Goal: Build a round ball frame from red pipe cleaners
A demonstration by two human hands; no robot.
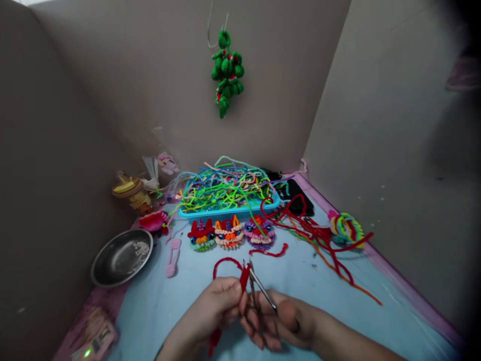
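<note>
My left hand (pixel 221 303) is closed around a red pipe cleaner (pixel 244 278), pinched between thumb and fingers. One strand of it loops up over the table and another end hangs below the hand. In my right hand (pixel 278 318) is a pair of scissors (pixel 263 288), its blades parted and pointing up beside the red piece. Whether the blades touch the red strand I cannot tell. Just beyond the hands lies a loose red length (pixel 268 252). Behind it stand three fuzzy animal-head figures: a red and green one (pixel 202 235), a peach one (pixel 228 233) and a purple one (pixel 259 233).
A blue tray (pixel 225 214) heaped with coloured pipe cleaners stands at the back. Red strands (pixel 319 230) sprawl on the right near a dark phone-like slab (pixel 300 198). At left are a metal bowl (pixel 122 258) and a pink clip (pixel 173 258). A green ornament (pixel 227 72) hangs above.
</note>
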